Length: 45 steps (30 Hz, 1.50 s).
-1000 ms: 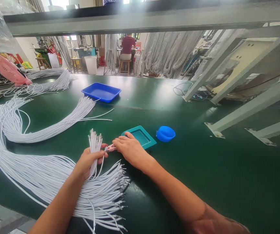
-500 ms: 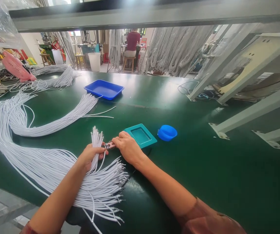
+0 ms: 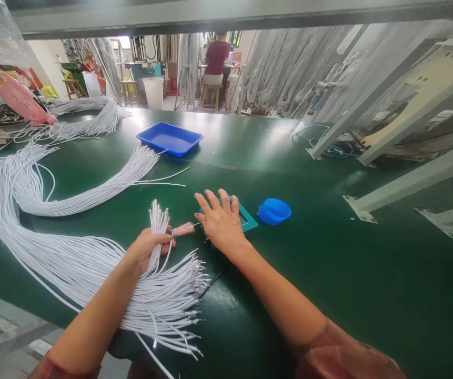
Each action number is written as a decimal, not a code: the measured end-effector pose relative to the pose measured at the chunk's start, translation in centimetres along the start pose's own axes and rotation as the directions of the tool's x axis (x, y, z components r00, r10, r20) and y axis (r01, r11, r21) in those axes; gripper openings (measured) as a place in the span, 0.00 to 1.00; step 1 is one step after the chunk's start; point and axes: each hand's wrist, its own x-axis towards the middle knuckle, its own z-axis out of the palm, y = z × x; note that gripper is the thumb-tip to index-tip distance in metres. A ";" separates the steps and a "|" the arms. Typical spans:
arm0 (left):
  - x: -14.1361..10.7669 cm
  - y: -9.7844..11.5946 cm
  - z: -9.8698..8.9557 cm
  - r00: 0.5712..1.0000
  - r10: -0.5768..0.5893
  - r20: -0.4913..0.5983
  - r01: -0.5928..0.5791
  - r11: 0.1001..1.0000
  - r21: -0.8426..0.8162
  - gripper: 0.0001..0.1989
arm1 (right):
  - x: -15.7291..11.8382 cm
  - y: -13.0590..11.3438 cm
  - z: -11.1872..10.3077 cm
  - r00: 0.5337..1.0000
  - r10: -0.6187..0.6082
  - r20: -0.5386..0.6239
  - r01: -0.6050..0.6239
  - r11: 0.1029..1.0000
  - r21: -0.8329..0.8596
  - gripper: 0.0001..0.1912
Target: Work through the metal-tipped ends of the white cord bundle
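Left hand (image 3: 149,246): thumb and fingers pinch a wire bunch (image 3: 158,219) just left of the pink piece (image 3: 183,229).
Wire bunch: held upright, metal-tipped ends standing above the thumb, the rest running down toward the wire pile (image 3: 159,305).
Pink piece: lies between the two hands, its left end at the left fingertips, a thin rod from its other end reaching toward the right thumb.
Right hand (image 3: 223,223): palm down, fingers spread, over the near-left part of the teal tray (image 3: 250,222); cannot tell whether it touches the tray or the rod.
Wire pile: under the left forearm, white, its loose ends fanned to the right.
Dark strip (image 3: 210,285): on the tabletop (image 3: 329,273), beside the pile's ends.
Blue bowl (image 3: 274,212): just right of the teal tray.
Second bundle (image 3: 88,199): beyond the pile, curved, its tips near the blue tray (image 3: 169,138).
Pink device (image 3: 27,102): far left, beside a wire coil (image 3: 96,118).
Metal legs (image 3: 411,182): standing on the tabletop's right side.
Background: a person (image 3: 217,58) seated on a stool (image 3: 211,93), back turned, near a white bin (image 3: 154,93).
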 end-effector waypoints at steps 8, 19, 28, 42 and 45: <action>-1.3 0.7 -0.7 0.993 0.078 0.083 -0.075 0.996 -0.039 0.17 | 0.5 0.1 -0.7 0.998 0.039 0.047 -0.044 0.994 0.101 0.20; -2.4 0.8 -0.2 0.964 0.183 0.193 -0.193 0.981 0.035 0.14 | 0.1 -3.1 -4.0 0.974 -0.029 0.224 -0.161 0.606 0.779 0.05; -2.4 0.2 0.2 0.954 0.298 -0.029 -0.295 0.952 0.078 0.12 | -0.5 -4.3 -3.2 0.955 0.038 0.294 -0.287 0.377 0.881 0.06; -2.5 0.0 0.1 0.915 0.403 -0.019 -0.388 0.893 0.228 0.10 | -0.2 -3.5 -3.5 0.920 0.062 0.386 -0.383 0.347 0.856 0.09; -2.6 0.0 0.2 0.929 0.367 -0.053 -0.353 0.920 0.171 0.10 | -0.5 -4.1 -3.3 0.919 0.094 0.383 -0.393 0.288 0.873 0.07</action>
